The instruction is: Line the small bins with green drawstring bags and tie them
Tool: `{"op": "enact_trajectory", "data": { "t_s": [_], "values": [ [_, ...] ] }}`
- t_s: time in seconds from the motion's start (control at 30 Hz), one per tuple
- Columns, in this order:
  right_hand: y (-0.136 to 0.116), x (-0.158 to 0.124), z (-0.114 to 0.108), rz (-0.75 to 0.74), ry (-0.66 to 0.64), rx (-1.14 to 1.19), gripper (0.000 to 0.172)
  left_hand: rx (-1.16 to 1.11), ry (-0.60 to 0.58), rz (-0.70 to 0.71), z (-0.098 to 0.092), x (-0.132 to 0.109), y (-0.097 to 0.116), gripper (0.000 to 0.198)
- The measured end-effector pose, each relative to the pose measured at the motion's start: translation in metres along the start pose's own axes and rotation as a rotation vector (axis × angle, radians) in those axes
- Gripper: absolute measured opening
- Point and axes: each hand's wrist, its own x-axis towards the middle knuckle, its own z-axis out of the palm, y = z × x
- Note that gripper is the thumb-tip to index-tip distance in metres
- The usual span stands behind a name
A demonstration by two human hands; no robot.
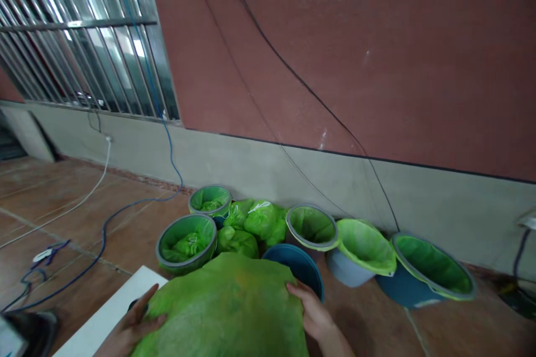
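A large, full-looking green bag fills the bottom middle of the head view, its contents hidden. My left hand grips its left side, with the fingers bent against the green material. On the right side, my right hand holds the bag's edge between thumb and fingers. Just beyond the bag stands a blue bucket, partly covered by it. More green bags, one tied with a white string, lie behind it near the wall.
Lined bins stand at left and behind. To the right are a grey-rimmed bin, a pale bucket and a blue tub. A white board and blue cable lie left.
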Motion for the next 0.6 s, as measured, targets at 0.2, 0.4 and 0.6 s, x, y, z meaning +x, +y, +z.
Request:
{"op": "enact_trajectory", "data": {
  "t_s": [0.2,0.4,0.6],
  "values": [
    [-0.063,-0.023,-0.005,-0.215,0.179,-0.055,0.079,-0.004,-0.125,0.139,0.013,0.018,0.023,0.107],
    [-0.138,-0.062,0.012,-0.404,0.085,-0.249,0.060,0.164,-0.267,0.314,0.060,0.025,0.078,0.086],
    [-0.195,-0.092,0.021,-0.580,0.130,-0.665,0.059,0.498,-0.420,0.603,0.106,0.024,0.129,0.076]
  ]
}}
